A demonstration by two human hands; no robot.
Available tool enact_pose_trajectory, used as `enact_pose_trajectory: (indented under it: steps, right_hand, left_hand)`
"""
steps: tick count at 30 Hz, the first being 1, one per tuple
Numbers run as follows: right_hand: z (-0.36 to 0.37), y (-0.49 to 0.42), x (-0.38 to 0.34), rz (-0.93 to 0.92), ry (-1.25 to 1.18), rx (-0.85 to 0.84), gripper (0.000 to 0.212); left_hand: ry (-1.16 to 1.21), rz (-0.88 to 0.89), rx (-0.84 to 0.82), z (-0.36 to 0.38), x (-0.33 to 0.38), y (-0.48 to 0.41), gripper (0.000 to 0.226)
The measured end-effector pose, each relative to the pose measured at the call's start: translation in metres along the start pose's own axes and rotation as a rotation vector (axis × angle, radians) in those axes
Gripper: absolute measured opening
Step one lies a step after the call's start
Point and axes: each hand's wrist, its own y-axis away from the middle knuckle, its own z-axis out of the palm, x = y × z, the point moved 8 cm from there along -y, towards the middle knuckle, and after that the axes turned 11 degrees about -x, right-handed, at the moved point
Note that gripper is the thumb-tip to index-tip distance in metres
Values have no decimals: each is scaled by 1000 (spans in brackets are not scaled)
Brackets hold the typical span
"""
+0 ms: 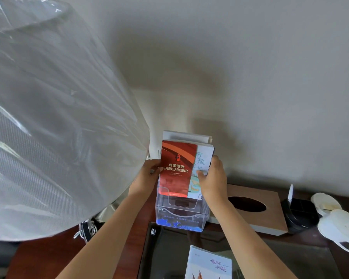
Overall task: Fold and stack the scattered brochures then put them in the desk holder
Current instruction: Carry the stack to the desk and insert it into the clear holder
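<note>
- Brochure stack [178, 168]: held upright, its lower edge inside the upper pocket of the clear desk holder [181, 218]; a red cover faces the camera, a pale blue-and-white one shows behind it on the right.
- Left hand [149, 174]: clamped on the stack's left edge, thumb on the red cover, fingers hidden behind.
- Right hand [212, 178]: clamped on the stack's right edge, thumb on the pale cover, fingers wrapped round the back.
- Holder: stands on the dark wooden desk [38, 258] close to the wall [250, 77]; its lower front pocket shows only blue print on the plastic.
- Left side: a plastic-wrapped lampshade [58, 117] bulges to just beside the left hand and the holder's upper left corner; room there is tight.
- Right side: a brown tissue box [260, 210] lies just beside the holder's base, under the right forearm.
- Further right: a black pen stand [298, 214] and white dishes [340, 218], well apart from the holder.
- Front: one more brochure [208, 264] lies flat on a dark desk pad [165, 254], near the holder, between the forearms.
</note>
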Motion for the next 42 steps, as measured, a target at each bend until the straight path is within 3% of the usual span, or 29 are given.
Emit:
enact_pose_trajectory:
  steps: [3, 7, 13, 20, 28, 36, 39, 42]
  right_hand:
    - [2, 6, 1, -14, -20, 37, 37]
    - [3, 14, 6, 1, -11, 90, 17]
    - [2, 21, 18, 38, -42, 132, 12]
    - [0, 26, 19, 45, -26, 107, 14]
    - [-4, 26, 24, 16, -110, 80, 12]
    - [-8, 20, 17, 13, 78, 8, 21]
    - [-25, 41, 20, 16, -16, 99, 23]
    - [-41, 83, 53, 112, -161, 178, 19]
  left_hand:
    - [-20, -2, 24, 2, -2, 6, 21]
    - [-48, 46, 119, 0, 2, 14, 22]
    - [-1, 44, 165, 7, -13, 23, 24]
    - [35, -42, 129, 19, -33, 25, 30]
    - [69, -121, 182, 18, -40, 27, 22]
    - [44, -123, 200, 19, -44, 28, 20]
    - [23, -137, 167, 16, -42, 32, 22]
    - [144, -153, 313, 2, -52, 65, 24]
